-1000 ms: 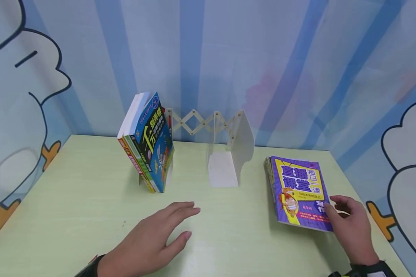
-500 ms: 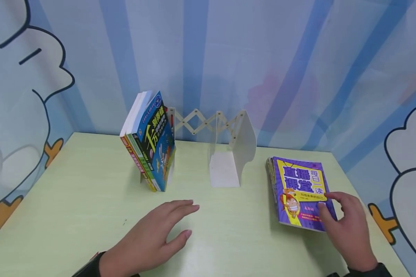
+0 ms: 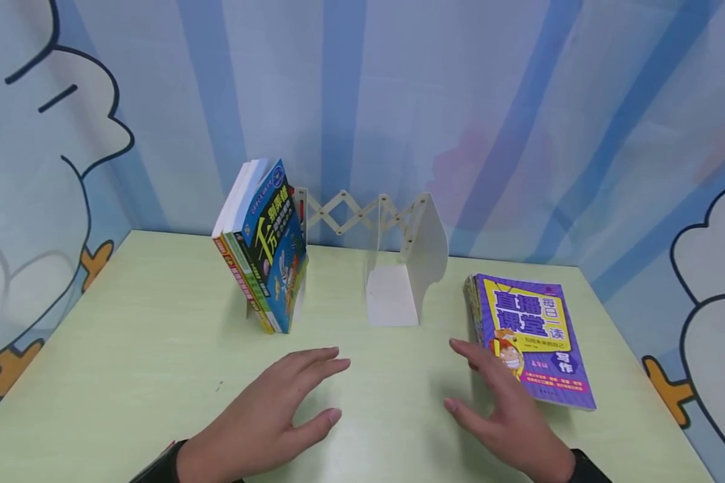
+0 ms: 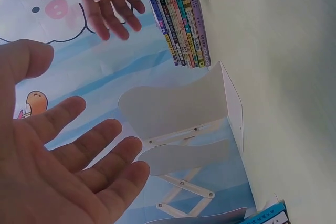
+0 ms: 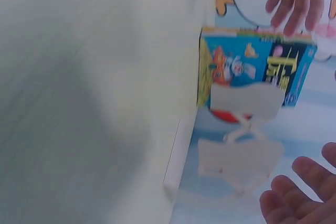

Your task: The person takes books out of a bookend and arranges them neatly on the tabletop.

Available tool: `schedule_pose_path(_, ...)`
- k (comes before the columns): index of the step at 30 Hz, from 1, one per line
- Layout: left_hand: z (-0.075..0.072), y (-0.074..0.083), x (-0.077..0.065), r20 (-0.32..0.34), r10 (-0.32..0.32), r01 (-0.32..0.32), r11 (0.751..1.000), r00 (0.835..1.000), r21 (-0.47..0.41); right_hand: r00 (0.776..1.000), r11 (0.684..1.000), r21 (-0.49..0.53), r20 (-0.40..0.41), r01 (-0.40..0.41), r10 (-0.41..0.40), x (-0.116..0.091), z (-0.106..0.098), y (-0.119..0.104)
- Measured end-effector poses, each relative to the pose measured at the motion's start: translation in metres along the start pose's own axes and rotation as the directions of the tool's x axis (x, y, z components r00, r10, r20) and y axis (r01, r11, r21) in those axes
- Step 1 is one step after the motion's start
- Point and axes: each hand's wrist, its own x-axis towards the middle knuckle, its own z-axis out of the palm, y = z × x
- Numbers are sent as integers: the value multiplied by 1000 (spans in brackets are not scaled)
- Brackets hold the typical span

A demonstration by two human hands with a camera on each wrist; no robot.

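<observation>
My left hand (image 3: 272, 412) hovers over the front of the table with fingers spread loosely, holding nothing. To its right, my right hand (image 3: 507, 416) is held with fingers extended, beside and partly in front of a stack of books (image 3: 528, 329). The stack lies flat, a purple book with a yellow panel on top; in the left wrist view several spines of the stack (image 4: 178, 24) show. Several books (image 3: 262, 248) stand at the left end of a white expandable bookend (image 3: 393, 295), the outermost cover blue and black. Neither hand touches a book.
The pale green table (image 3: 157, 376) runs back to a blue striped curtain (image 3: 387, 100). Cartoon figures are printed on the fabric at both sides. The bookend's scissor lattice (image 3: 341, 211) stands along the table's back edge.
My right hand has left the right edge of the purple book and moved left, its fingers now extended. The left hand has stayed nearly still. Both groups of books remain in place.
</observation>
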Motion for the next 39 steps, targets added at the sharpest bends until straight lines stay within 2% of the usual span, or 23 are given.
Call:
schedule_pose_path(3,1,-1,0,18,-2,2,1000,1000,4,997,999,16,66,47,-48,1,11,-12)
schedule_pose_path(8,3,-1,1,64,8,-7,1000,998,-11,978,992,16,164,126,-127,1,22,-25)
schedule_pose_path(16,5,-1,1,37,18,-18,1000,999,12,972,990,34,188,140,-144,1,24,-29)
schedule_pose_path(19,5,-3,3,23,39,-41,993,999,111,973,988,28,176,149,-152,-1,24,-28)
schedule_pose_path(21,2,-5,6,-9,91,-87,971,996,221,974,989,28,172,145,-147,-2,24,-28)
schedule_pose_path(23,-5,-7,11,-59,156,-126,931,986,342,974,989,28,172,144,-146,-3,24,-26)
schedule_pose_path(24,-11,-9,15,-91,193,-142,908,977,394,974,988,27,168,151,-153,-4,24,-26)
schedule_pose_path(26,-27,-12,24,-173,255,-152,876,951,457,975,987,22,154,159,-161,-3,24,-25)
schedule_pose_path(30,-68,-19,46,-345,317,-104,851,884,515,979,983,16,92,180,-181,-1,22,-24)
schedule_pose_path(33,-95,-25,64,-441,301,-21,844,845,536,982,984,28,67,175,-176,-1,21,-24)
schedule_pose_path(35,-108,-30,76,-487,257,64,833,834,550,984,986,39,74,162,-165,-1,20,-24)
schedule_pose_path(36,-112,-32,81,-503,225,110,826,834,553,983,985,44,76,165,-168,-1,20,-24)
schedule_pose_path(37,-116,-35,86,-515,192,154,818,835,555,983,985,50,78,166,-169,-1,20,-24)
schedule_pose_path(39,-118,-40,95,-517,99,247,793,850,557,983,985,65,80,160,-165,-2,19,-24)
